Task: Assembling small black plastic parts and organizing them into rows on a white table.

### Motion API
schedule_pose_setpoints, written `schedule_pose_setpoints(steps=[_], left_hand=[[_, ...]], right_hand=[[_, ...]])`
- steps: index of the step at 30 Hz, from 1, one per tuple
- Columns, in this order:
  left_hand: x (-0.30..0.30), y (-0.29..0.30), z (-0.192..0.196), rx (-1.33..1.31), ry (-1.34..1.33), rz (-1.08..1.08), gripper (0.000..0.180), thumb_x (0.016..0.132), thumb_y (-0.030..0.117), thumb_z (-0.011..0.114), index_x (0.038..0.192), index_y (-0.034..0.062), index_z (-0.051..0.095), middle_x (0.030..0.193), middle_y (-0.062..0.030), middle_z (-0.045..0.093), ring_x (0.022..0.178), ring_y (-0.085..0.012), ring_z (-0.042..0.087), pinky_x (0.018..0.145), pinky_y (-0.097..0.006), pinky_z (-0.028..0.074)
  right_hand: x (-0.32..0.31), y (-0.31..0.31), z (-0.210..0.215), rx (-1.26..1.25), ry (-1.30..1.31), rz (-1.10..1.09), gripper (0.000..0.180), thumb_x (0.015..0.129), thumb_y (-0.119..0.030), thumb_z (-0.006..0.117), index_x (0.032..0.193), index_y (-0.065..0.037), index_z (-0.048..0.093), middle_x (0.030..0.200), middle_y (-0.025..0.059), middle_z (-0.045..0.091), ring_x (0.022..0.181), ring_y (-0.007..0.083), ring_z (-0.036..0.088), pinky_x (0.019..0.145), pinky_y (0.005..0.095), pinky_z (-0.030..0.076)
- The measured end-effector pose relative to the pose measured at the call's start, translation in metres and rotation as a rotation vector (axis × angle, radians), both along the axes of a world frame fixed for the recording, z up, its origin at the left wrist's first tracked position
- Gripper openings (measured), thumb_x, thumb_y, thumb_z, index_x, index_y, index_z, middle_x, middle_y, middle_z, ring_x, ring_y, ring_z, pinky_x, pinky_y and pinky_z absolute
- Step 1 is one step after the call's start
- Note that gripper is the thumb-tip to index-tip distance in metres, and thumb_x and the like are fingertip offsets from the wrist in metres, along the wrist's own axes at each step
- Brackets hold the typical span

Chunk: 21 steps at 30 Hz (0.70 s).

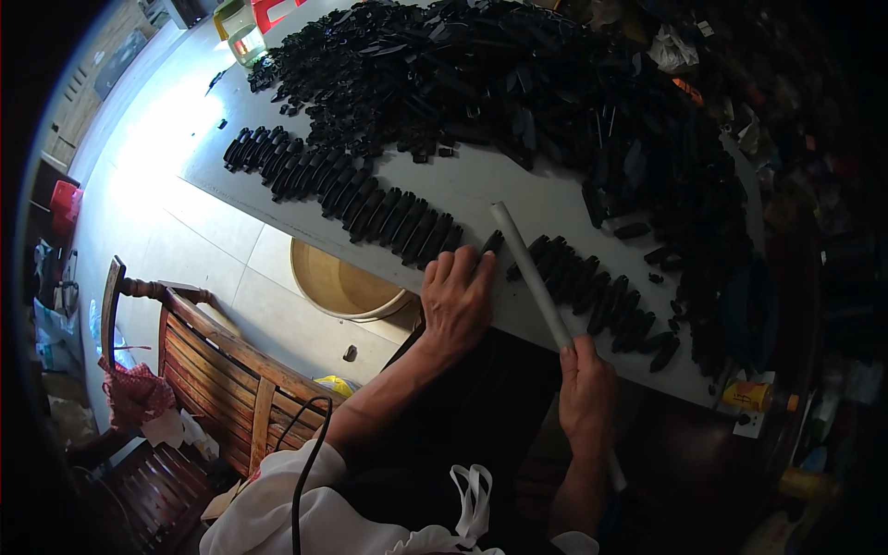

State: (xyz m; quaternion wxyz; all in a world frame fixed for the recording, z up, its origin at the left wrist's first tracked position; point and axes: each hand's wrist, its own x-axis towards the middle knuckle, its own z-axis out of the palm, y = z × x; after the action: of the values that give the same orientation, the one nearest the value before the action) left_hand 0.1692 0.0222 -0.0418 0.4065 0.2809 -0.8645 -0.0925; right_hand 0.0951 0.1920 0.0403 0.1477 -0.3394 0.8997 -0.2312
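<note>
At the near edge of the white table, my left hand is closed, fingers bent, with a small black plastic piece at its fingertips. My right hand grips a long pale grey rod by its lower part. The rod slants up and to the left, its top end over the table just right of that piece. To the left runs a neat row of black pieces, lying side by side along the edge. Another, looser row of black pieces lies right of the rod.
A large heap of black parts covers the far side of the table. A jar with liquid stands at the far left. Below the table edge is a round tan tub. A wooden chair stands at the left, a dark cable nearer me.
</note>
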Motion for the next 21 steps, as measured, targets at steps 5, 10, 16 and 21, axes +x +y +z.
schedule_pose_setpoints(steps=[5, 10, 16, 21], left_hand=[[-0.007, 0.0, -0.004, 0.034, 0.015, -0.031, 0.03, 0.073, 0.004, 0.054, 0.102, 0.0008, 0.059, 0.079, -0.0086, 0.048, 0.074, -0.0239, 0.048, 0.066, -0.035, 0.038], [-0.009, 0.002, -0.004, 0.035, 0.023, -0.038, 0.025, 0.073, 0.004, 0.054, 0.098, 0.0009, 0.057, 0.077, -0.0085, 0.047, 0.072, -0.0238, 0.047, 0.065, -0.034, 0.037], [-0.007, 0.002, -0.006, 0.081, -0.009, -0.02, 0.022, 0.077, 0.006, 0.063, 0.098, 0.0047, 0.058, 0.08, -0.0082, 0.05, 0.075, -0.0256, 0.049, 0.069, -0.036, 0.038], [-0.008, 0.003, 0.0, 0.104, -0.039, -0.055, 0.027, 0.076, 0.008, 0.064, 0.103, 0.0048, 0.06, 0.082, -0.0081, 0.051, 0.078, -0.0254, 0.049, 0.07, -0.036, 0.038]], right_hand=[[-0.002, -0.002, 0.01, 0.007, 0.063, 0.017, 0.024, 0.102, -0.023, 0.041, 0.091, -0.005, 0.051, 0.057, 0.0057, 0.049, 0.048, 0.0139, 0.048, 0.043, 0.0311, 0.033], [0.001, -0.004, 0.017, 0.086, 0.138, 0.015, 0.024, 0.103, -0.023, 0.039, 0.094, -0.005, 0.052, 0.06, 0.0078, 0.053, 0.054, 0.0144, 0.055, 0.046, 0.0305, 0.04], [-0.009, -0.012, 0.018, 0.309, 0.065, 0.037, 0.023, 0.102, -0.02, 0.041, 0.09, -0.003, 0.051, 0.062, 0.0089, 0.053, 0.053, 0.0198, 0.056, 0.049, 0.0326, 0.044], [-0.011, -0.003, 0.027, 0.095, 0.024, -0.07, 0.024, 0.102, -0.022, 0.04, 0.089, -0.004, 0.05, 0.057, 0.007, 0.047, 0.049, 0.0176, 0.049, 0.046, 0.0327, 0.037]])
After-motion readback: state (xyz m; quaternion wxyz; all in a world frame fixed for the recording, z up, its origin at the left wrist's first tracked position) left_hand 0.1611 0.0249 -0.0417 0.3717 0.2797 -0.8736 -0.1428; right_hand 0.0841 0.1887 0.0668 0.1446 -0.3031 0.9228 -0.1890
